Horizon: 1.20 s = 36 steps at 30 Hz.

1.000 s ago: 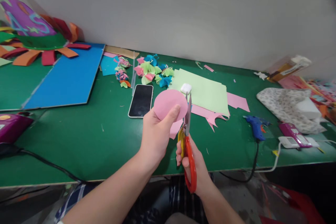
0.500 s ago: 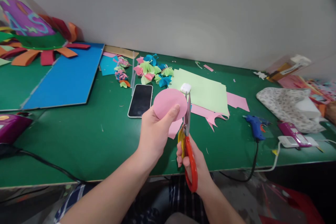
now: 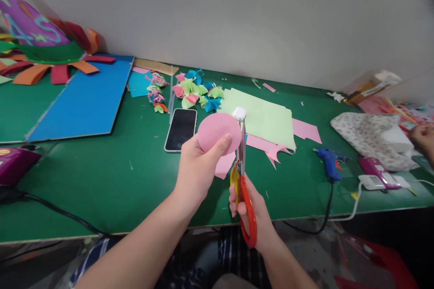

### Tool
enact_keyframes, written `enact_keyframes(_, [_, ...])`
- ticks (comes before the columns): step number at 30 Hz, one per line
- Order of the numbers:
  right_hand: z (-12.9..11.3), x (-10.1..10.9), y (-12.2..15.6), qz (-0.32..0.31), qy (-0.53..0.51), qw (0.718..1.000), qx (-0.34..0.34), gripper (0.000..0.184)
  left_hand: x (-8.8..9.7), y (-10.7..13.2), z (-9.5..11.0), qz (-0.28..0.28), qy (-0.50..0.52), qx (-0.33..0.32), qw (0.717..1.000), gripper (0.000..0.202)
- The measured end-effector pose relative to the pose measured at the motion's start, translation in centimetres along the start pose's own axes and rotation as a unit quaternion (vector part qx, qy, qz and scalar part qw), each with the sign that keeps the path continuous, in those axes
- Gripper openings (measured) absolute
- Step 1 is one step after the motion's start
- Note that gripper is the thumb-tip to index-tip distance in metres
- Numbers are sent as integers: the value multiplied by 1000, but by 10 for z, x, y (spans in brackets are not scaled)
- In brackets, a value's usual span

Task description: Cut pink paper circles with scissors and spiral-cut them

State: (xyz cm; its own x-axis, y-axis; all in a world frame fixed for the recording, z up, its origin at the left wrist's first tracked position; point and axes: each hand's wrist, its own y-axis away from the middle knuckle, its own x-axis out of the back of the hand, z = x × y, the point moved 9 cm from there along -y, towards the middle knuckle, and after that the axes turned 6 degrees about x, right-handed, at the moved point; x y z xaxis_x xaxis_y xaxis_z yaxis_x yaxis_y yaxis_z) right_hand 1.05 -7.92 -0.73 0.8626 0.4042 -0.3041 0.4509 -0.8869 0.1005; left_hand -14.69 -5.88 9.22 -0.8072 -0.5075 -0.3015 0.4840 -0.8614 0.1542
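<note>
Two hands cut a pink circle above the green counter (image 3: pixel 118 180).

The left hand (image 3: pixel 196 169) is closed on the pink circle (image 3: pixel 217 133), with the thumb pressed on its front, and holds it up in the air over the counter, just in front of a black phone (image 3: pixel 181 129). The right hand (image 3: pixel 252 210) grips red scissors (image 3: pixel 242 176) with the fingers through the handle. The blades point up and touch the right edge of the circle. A pink scrap (image 3: pixel 224 165) hangs under the circle. Behind lie light green paper (image 3: pixel 267 119), small paper flowers (image 3: pixel 196 90) and a blue board (image 3: pixel 84 99). A blue glue gun (image 3: pixel 327 162) lies to the right. Another person's hand (image 3: pixel 422 137) shows at the far right edge.
</note>
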Motion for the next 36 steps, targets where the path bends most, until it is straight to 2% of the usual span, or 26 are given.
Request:
enact_keyframes(10, [-5,1,-1,-4,8,1000,12,69,0,-1,4,-5,8,0,1000,28])
enact_keyframes(21, [-9,0,1,-5,17,1000,-1,80,0,-3,5,-17,-12,8,1000,29])
enact_keyframes(28, [-5,2,3,-4,-18,1000,-22,68,0,-5,6,-30,-20,5,999,29])
enact_keyframes(36, [-5,1,4,-13,-8,1000,-23,69,1,-5,10,-33,-22,-9,999,28])
